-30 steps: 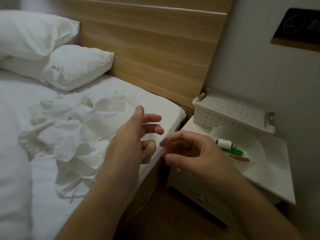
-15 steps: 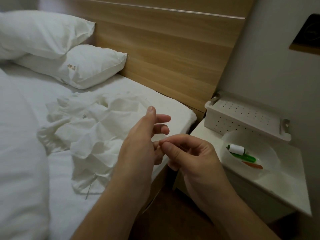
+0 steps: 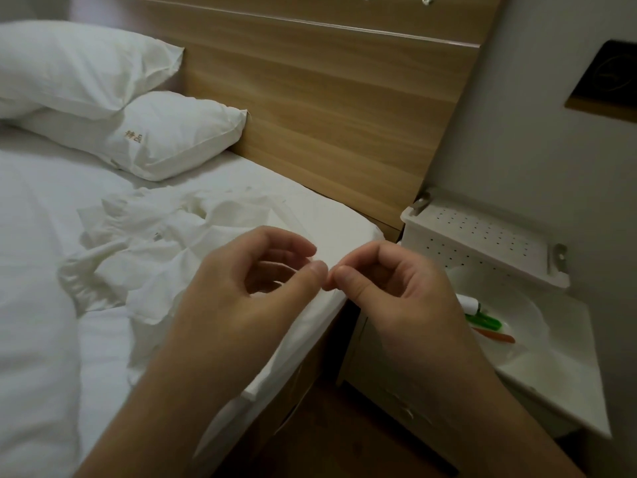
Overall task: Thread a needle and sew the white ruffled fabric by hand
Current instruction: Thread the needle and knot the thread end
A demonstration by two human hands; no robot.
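The white ruffled fabric (image 3: pixel 151 257) lies crumpled on the bed (image 3: pixel 41 236), up and to the left of both hands, w/ the left hand (image 3: pixel 255 288) nearer it; part of that hand overlaps the fabric's right edge in the head view. The heap runs roughly from upper right, near the headboard (image 3: pixel 327 108), down to lower left.

Left hand: fingers curled, thumb and forefinger tips pressed together as in a pinch. Right hand (image 3: pixel 389 291): same pose, thumb and forefinger closed. The two pinches nearly touch, tip to tip, above the bed's edge. Needle and thread are too fine to see, so what each pinch holds can't be told; judging by pose and task, it's prob. the threading step, fabric not yet picked up.

To the right, on the nightstand (image 3: pixel 568 384), a white plate (image 3: pixel 531 305) carries a white thread spool (image 3: pixel 467 302), a green tool (image 3: pixel 486 320) and an orange tool (image 3: pixel 496 336), just beside the right hand. A perforated white tray (image 3: pixel 482 243) sits behind them. Two pillows (image 3: pixel 144 132) lie at the bed's head.

Once threaded, the reach for the fabric goes leftward, the left hand's side.
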